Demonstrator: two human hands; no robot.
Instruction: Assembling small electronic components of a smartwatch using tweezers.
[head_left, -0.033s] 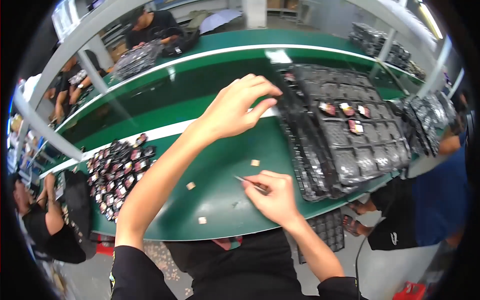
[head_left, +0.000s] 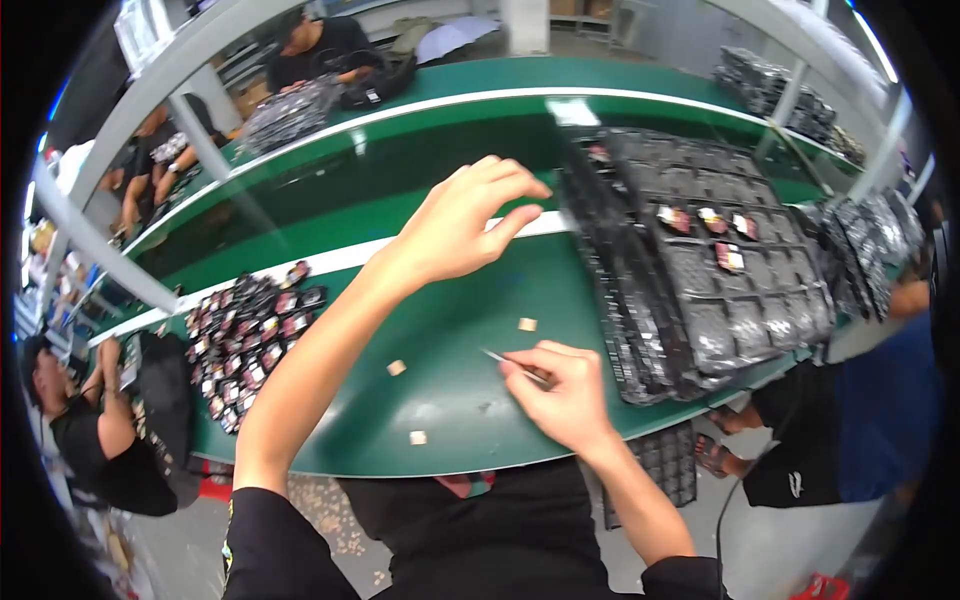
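The green, glossy workbench with a white stripe (head_left: 440,340) serves as the landmark here. Over its middle, above the stripe, the left hand (head_left: 462,222) hangs in the air with fingers loosely curled and thumb reaching toward the forefinger, as if pinching; whether anything small sits between them cannot be told. Nearer the bench's front edge the right hand (head_left: 562,392) rests closed around a thin metal pair of tweezers (head_left: 512,364), whose tips point left across the green surface. Three small tan square chips lie loose on the bench: one (head_left: 527,324) just beyond the tweezer tips, one (head_left: 397,368) to their left, and one (head_left: 418,437) close to the front edge. At the bench's right end stands a stack of black moulded plastic trays (head_left: 700,270) with many pockets; only four small reddish-and-white parts (head_left: 706,225) show in the far rows of the top tray, and the other pockets look bare. At the left end a heap of small dark parts with pink and white faces (head_left: 250,335) lies spread out, well apart from both hands. Judging by this, the work is at an early stage: few pockets are filled, most stay open, and the loose chips and the large heap are untouched. Other people (head_left: 100,440) work around the bench's far and left sides.
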